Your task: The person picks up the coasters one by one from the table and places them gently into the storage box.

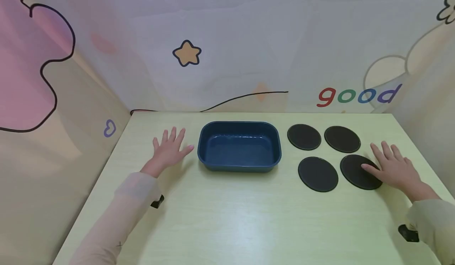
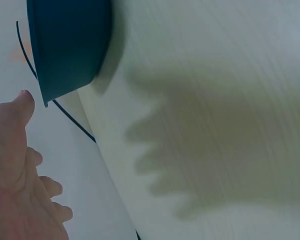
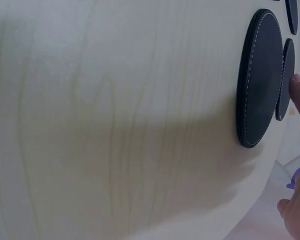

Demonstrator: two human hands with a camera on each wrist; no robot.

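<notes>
My left hand [image 1: 167, 153] hovers with spread fingers just left of a dark blue rectangular container [image 1: 239, 167]. In the left wrist view, the thumb lies near the container's side wall [image 2: 70, 50], and a hand shadow falls on the table. At the right, my right hand [image 1: 396, 170] is held above the table with its fingers extended, its thumb over a round black coaster [image 1: 357, 170]. Nothing is in either hand. The right wrist view shows that coaster with pale stitching around its edge [image 3: 262, 80]; the thumb appears apart from it.
Three more round black coasters lie between the container and the right hand: one back left [image 1: 303, 136], one back right [image 1: 342, 139], one front left [image 1: 318, 174]. The pale wooden table [image 1: 227, 217] ends at a printed cloth backdrop [image 1: 241, 51], with further cloth at both sides.
</notes>
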